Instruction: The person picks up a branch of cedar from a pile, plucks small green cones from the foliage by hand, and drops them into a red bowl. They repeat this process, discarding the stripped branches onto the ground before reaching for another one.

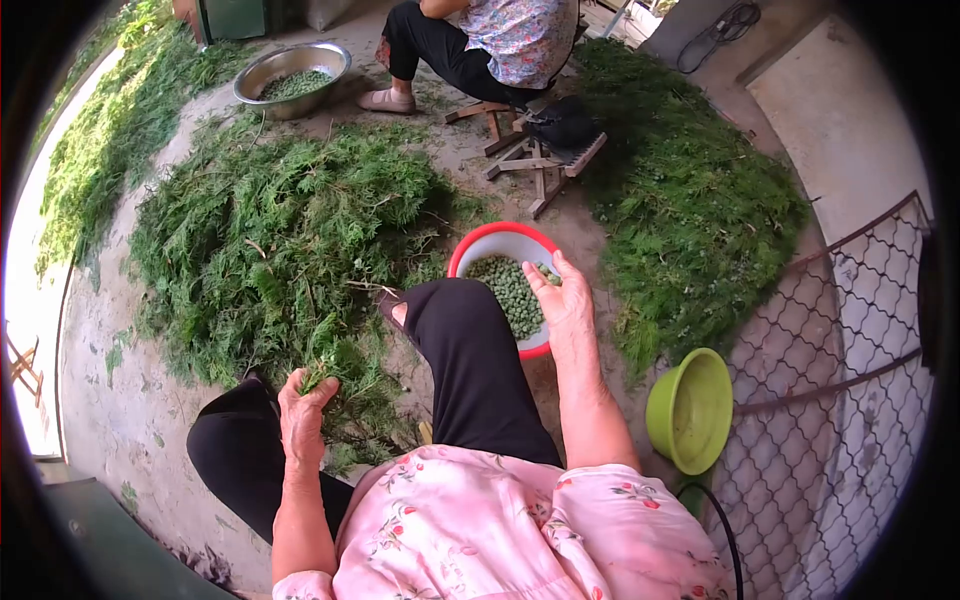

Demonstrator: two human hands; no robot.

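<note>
My left hand [303, 405] is closed round a feathery evergreen sprig [322, 376], low in front of my left knee. Over the right side of a white basin with a red rim [505, 229] is my right hand [565, 297], thumb and fingers curled around a few small green cones [548, 272]. Many more round green cones [508, 290] lie inside this basin. My raised knee hides part of its left side. Just beyond my left hand spreads a large heap of cut evergreen branches [280, 230] on the concrete floor.
Another branch heap [700, 210] lies to the right, near a wire mesh panel [830, 400]. A lime-green basin [690, 410] tilts on its side there. Ahead, a person [500, 45] sits by a wooden folding stool [545, 160] and a metal basin [292, 80] of cones.
</note>
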